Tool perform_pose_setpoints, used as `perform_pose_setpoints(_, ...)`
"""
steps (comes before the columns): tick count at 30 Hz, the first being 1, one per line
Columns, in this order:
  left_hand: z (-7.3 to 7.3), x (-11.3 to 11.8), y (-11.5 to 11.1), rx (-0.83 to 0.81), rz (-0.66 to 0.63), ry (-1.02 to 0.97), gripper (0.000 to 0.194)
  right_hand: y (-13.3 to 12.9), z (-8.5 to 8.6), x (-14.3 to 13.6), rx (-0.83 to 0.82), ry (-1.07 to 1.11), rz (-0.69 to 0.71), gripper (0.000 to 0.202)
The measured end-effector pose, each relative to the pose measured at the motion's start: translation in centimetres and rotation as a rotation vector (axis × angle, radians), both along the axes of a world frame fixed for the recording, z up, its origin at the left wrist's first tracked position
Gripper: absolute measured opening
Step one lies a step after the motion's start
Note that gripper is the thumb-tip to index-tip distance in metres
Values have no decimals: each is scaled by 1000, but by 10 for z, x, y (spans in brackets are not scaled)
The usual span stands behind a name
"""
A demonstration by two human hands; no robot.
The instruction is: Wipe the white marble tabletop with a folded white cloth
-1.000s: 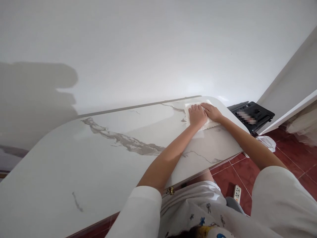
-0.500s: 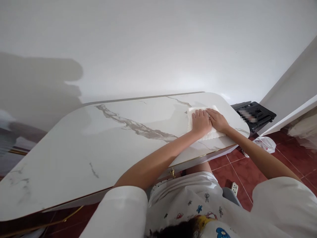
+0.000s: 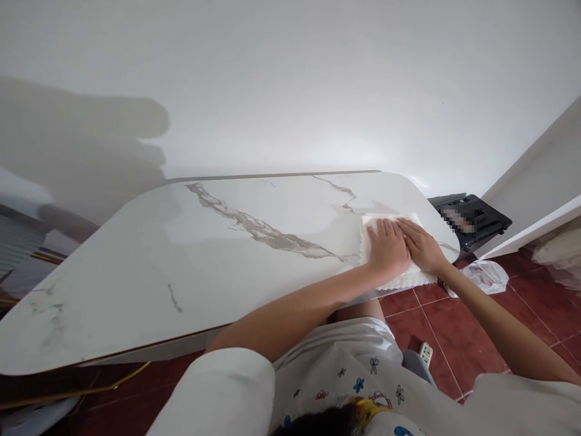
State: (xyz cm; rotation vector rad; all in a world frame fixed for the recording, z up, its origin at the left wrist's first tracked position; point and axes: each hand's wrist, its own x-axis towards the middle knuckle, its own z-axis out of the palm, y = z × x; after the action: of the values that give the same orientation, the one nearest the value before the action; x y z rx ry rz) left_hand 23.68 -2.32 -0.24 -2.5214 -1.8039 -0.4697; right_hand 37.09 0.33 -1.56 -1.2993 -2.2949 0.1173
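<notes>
A white cloth (image 3: 370,242) lies flat near the right end of the white marble-patterned tabletop (image 3: 204,242), with its lower edge at the table's front edge. My left hand (image 3: 389,245) presses on the cloth, palm down, fingers laid out and a little apart. Beside it, my right hand (image 3: 422,245) is also flat on the cloth, its fingertips touching the left hand. Neither hand is wrapped round anything. The part of the cloth beneath both palms is hidden.
A white wall (image 3: 272,85) rises behind the table. At the right stand a black folded object (image 3: 488,215) and a plastic bag (image 3: 485,277) on the red tiled floor (image 3: 458,321). A power strip (image 3: 425,353) lies near a grey seat edge.
Both hands and the cloth have moved right and towards my body, up to the table's front edge. The view has shifted slightly.
</notes>
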Motion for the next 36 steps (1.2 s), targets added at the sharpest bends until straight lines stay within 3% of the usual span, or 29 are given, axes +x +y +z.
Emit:
perform_pose_setpoints(6,-2,22,20,25,-31,-56,54,15,-2,26,-20,34,-77,44)
perform_pose_setpoints(13,-4,33,81,63,8,-184,47,81,-3,38,1,50,-61,43)
perform_pose_setpoints(25,-5,5,187,38,151,-274,42,211,-4,5,-49,55,10,45)
perform_pose_setpoints(31,-8,-8,226,65,221,-276,43,255,-6,-15,-52,66,39,46)
perform_pose_setpoints(36,-9,-5,246,65,233,-253,44,275,-7,-14,-84,84,34,46)
